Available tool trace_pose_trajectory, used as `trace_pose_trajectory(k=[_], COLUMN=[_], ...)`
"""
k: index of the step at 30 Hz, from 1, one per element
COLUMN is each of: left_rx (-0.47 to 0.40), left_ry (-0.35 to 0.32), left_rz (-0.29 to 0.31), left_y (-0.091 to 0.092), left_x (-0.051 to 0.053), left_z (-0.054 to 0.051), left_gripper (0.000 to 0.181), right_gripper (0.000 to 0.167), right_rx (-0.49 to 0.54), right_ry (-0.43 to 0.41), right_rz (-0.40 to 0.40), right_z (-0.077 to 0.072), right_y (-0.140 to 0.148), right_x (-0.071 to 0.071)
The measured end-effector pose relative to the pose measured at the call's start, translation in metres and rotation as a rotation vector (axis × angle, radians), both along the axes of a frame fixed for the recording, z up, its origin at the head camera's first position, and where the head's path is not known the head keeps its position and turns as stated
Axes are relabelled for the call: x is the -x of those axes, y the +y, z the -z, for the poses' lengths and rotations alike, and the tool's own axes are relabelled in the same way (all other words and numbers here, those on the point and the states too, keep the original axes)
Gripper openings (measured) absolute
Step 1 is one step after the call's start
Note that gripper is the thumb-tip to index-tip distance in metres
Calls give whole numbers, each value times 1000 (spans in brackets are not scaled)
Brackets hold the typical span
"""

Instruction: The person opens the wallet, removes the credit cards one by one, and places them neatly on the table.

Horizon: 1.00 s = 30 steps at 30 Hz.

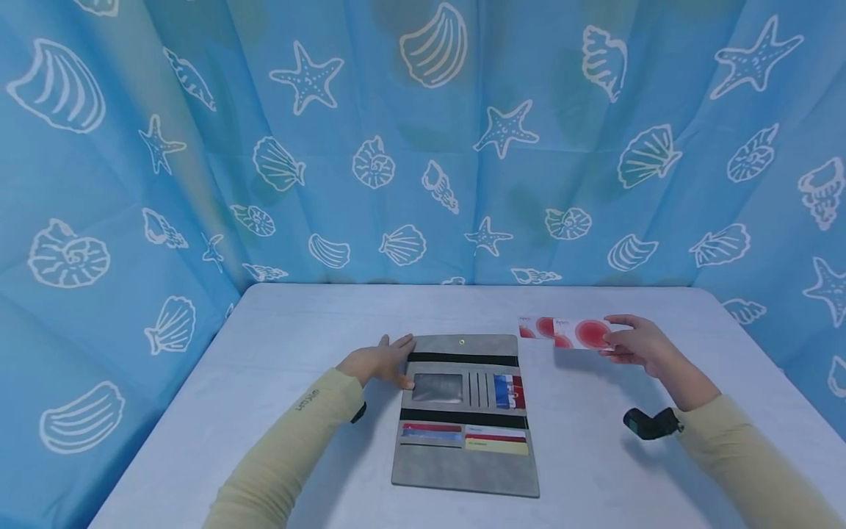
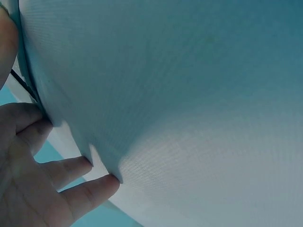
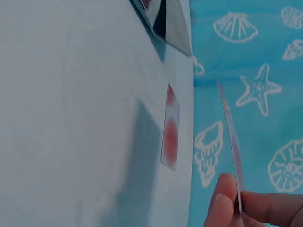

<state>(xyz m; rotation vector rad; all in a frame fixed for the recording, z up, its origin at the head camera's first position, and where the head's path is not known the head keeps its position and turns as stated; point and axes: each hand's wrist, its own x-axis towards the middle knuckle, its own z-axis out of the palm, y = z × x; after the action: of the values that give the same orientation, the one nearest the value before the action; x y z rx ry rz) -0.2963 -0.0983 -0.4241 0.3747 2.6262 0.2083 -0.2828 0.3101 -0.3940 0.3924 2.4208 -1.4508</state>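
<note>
An unfolded grey wallet [image 1: 465,474] lies flat on the table, its slots holding several cards and its clear window facing up. My left hand [image 1: 382,362] rests at the wallet's upper left edge, fingers extended; in the left wrist view several fingertips [image 2: 112,182] touch the white cloth. Held up to the right of the wallet is a white card with a red circle [image 1: 573,333], pinched at its right end by my right hand [image 1: 637,344]. The right wrist view shows this card [image 3: 232,137] edge-on between thumb and fingers. A second similar card [image 3: 170,142] lies on the table, partly overlapped in the head view.
White cloth covers the table [image 1: 291,323]. Behind it hangs a blue curtain [image 1: 370,88] printed with white shells and starfish. Two dark straps [image 1: 463,358] cross the wallet. A black wrist device [image 1: 651,424] sticks out from the right sleeve.
</note>
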Motion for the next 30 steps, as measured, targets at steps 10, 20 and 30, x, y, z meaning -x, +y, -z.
trace_pose_trajectory(k=[10, 20, 30], left_rx=[20, 12, 9], left_ry=[1, 4, 3], left_rz=[6, 9, 10], left_y=[0, -1, -1], left_x=[2, 1, 1], left_z=[2, -1, 1], left_gripper=[86, 87, 88], right_gripper=[57, 56, 64], right_rx=[-65, -137, -121], right_ry=[123, 83, -51], right_rz=[97, 107, 179], right_z=[12, 29, 45], right_y=[19, 27, 27], right_x=[29, 48, 58])
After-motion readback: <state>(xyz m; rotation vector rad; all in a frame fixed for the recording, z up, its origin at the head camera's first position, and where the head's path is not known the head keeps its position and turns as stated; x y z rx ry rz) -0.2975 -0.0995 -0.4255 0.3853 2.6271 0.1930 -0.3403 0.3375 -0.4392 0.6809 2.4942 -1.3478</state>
